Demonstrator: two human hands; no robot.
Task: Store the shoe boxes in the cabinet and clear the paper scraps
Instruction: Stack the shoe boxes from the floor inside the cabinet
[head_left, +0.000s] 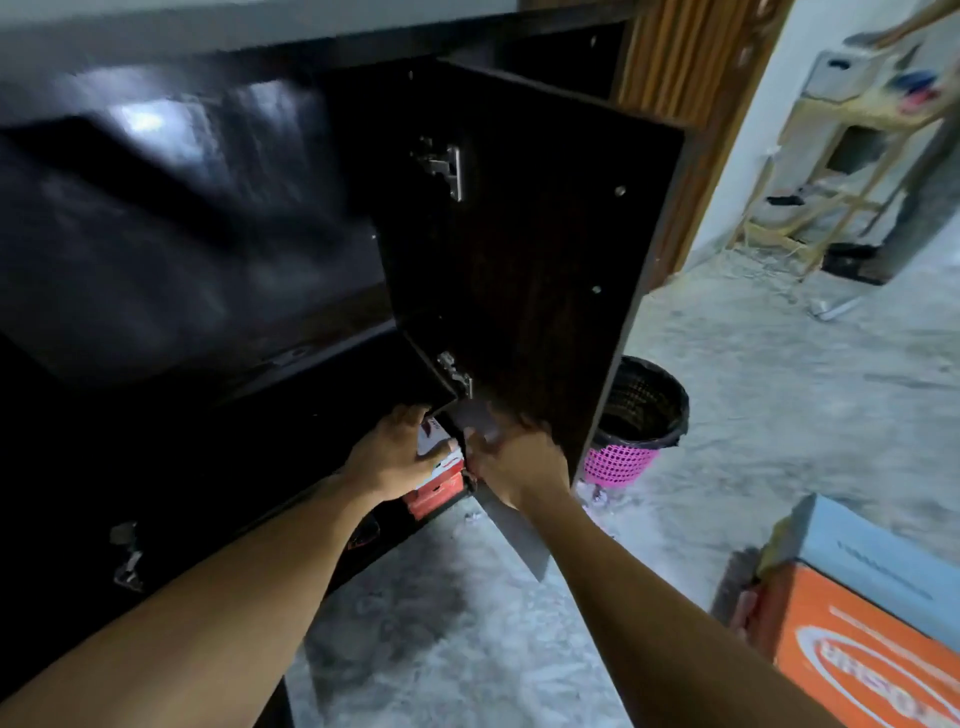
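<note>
A dark wooden cabinet (218, 270) fills the left half of the view, its door (530, 249) swung open to the right. At the bottom corner of the opening a red and white shoe box (441, 480) sits partly inside. My left hand (397, 457) presses flat on the box's white top. My right hand (511, 457) grips the box's right end just under the door's lower edge. An orange shoe box (852, 660) with a light blue box (883, 561) behind it lies on the floor at the lower right. Small paper scraps (597, 493) lie on the floor near the bin.
A pink mesh waste bin (636, 421) with a black liner stands on the grey floor right of the open door. A wooden rack (841, 171) stands far back right by the wall. The door's edge hangs just above my right hand.
</note>
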